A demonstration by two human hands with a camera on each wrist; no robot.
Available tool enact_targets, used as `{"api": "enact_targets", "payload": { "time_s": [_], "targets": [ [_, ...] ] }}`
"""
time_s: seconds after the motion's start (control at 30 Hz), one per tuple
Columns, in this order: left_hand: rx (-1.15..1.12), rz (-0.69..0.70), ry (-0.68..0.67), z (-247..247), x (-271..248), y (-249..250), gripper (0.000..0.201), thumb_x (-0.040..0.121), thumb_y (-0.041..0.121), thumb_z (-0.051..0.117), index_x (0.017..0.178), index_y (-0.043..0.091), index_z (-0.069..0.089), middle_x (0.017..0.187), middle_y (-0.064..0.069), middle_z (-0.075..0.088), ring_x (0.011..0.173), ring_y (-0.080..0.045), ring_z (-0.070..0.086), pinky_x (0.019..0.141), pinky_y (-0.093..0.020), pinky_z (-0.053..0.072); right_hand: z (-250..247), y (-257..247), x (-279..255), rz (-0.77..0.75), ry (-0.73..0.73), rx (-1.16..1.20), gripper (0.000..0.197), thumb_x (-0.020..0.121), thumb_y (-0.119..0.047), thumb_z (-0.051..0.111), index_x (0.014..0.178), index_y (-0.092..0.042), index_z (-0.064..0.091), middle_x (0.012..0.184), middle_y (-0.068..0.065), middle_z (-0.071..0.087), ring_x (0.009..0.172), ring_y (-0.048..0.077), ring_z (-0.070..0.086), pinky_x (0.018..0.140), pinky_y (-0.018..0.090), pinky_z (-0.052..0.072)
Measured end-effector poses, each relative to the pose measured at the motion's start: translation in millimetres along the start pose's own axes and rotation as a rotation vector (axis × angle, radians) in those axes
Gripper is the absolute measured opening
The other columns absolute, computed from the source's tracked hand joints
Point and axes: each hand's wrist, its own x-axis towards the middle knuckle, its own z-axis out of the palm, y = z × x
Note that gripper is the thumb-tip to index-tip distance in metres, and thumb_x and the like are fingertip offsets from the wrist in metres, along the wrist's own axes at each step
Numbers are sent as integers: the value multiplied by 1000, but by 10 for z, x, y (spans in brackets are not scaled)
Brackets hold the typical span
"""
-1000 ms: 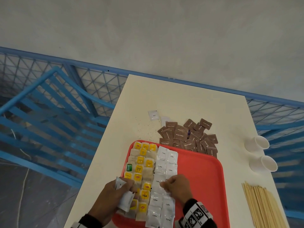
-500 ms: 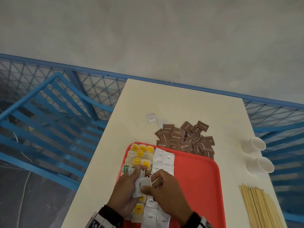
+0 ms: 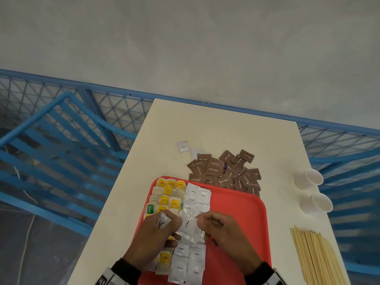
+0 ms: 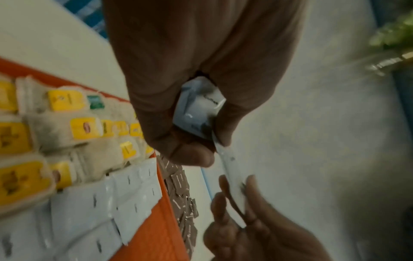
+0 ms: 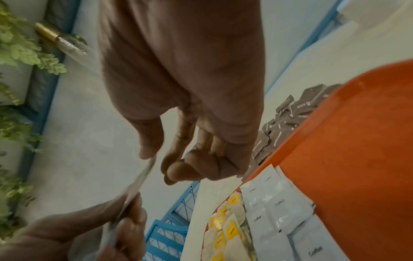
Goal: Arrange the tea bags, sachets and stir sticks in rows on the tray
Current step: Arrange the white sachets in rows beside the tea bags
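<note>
A red tray [image 3: 236, 212] lies at the near edge of the table. On its left side are columns of yellow-tagged tea bags [image 3: 168, 194] and, beside them, white coffee sachets [image 3: 197, 196]. Above these rows my left hand [image 3: 172, 221] grips a small bunch of white sachets [image 4: 198, 107]. One white coffee sachet [image 3: 188, 225] spans the gap between my hands. My right hand [image 3: 202, 219] pinches its right edge between thumb and forefinger. This sachet [image 5: 143, 174] appears edge-on in the right wrist view. The tray's right half is bare.
A heap of brown sugar sachets [image 3: 226, 171] lies just beyond the tray, with two loose white sachets [image 3: 183, 146] further back. Two paper cups [image 3: 308, 178] stand at the right edge. Wooden stir sticks [image 3: 316, 260] lie near right. Blue railing [image 3: 82, 128] borders the table.
My hands came together over the middle of the rows. My right hand left the sachets lying on the tray and took hold of one from my left hand's bunch.
</note>
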Motion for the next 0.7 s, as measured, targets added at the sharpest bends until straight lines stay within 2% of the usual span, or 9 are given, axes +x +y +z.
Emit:
{"api": "enact_targets", "payload": {
  "time_s": [0.1, 0.17, 0.23, 0.33, 0.43, 0.53, 0.63, 0.7],
  "targets": [
    [77, 48, -11, 7, 9, 18, 18, 91, 16, 70, 87, -2, 65, 68, -12, 65, 62, -21, 64, 57, -33, 54, -61, 21, -3, -34, 5, -59, 9, 86, -13, 73, 85, -5, 75, 68, 1, 71, 57, 5, 56, 55, 16, 43],
    [92, 67, 23, -6, 37, 25, 20, 89, 19, 73, 85, 0, 66, 68, -20, 64, 59, -24, 63, 56, -34, 53, -90, 45, -26, -33, -80, -147, 8, 85, -14, 75, 82, -7, 76, 73, 7, 73, 63, 7, 61, 60, 18, 47],
    [158, 83, 10, -32, 60, 10, 20, 85, 22, 77, 78, 5, 68, 72, -26, 64, 57, -27, 62, 55, -35, 54, -98, 102, -51, 9, -152, -199, 8, 81, -18, 80, 82, -12, 75, 74, 4, 72, 65, 7, 60, 63, 19, 47],
    [316, 85, -103, -16, 23, -40, 15, 84, 17, 77, 75, 8, 70, 68, -14, 67, 57, -24, 62, 54, -32, 54, -78, 213, -63, 43, -136, -152, 15, 81, -18, 80, 85, -5, 74, 68, -4, 68, 56, 2, 54, 56, 14, 42],
    [363, 59, -115, -8, 0, -137, 16, 85, 18, 76, 77, 7, 69, 68, -14, 68, 58, -24, 64, 54, -31, 55, -55, 326, -77, 49, -131, -202, 18, 84, -21, 77, 81, -3, 75, 59, -8, 64, 49, -3, 49, 52, 12, 38],
    [315, 15, -39, -106, 11, -246, 30, 90, 19, 71, 75, -3, 57, 65, -9, 68, 60, -21, 61, 57, -31, 52, -97, 567, -33, 103, -59, -281, 16, 84, -25, 77, 75, -12, 76, 56, -10, 63, 51, -4, 48, 55, 15, 38],
    [246, -27, 43, -196, -17, -275, 36, 93, 17, 68, 62, 9, 50, 58, -4, 63, 57, -16, 59, 54, -30, 51, -167, 815, 78, 181, 75, -293, 20, 87, -22, 74, 68, -17, 71, 50, -13, 59, 49, 1, 42, 52, 17, 34],
    [241, -38, 64, -246, -38, -280, 46, 92, 16, 68, 51, 18, 49, 51, 2, 58, 50, -11, 57, 50, -27, 48, -182, 882, 174, 207, 139, -213, 22, 88, -17, 73, 68, -13, 66, 48, -13, 57, 47, 2, 38, 49, 16, 33]
  ]
}}
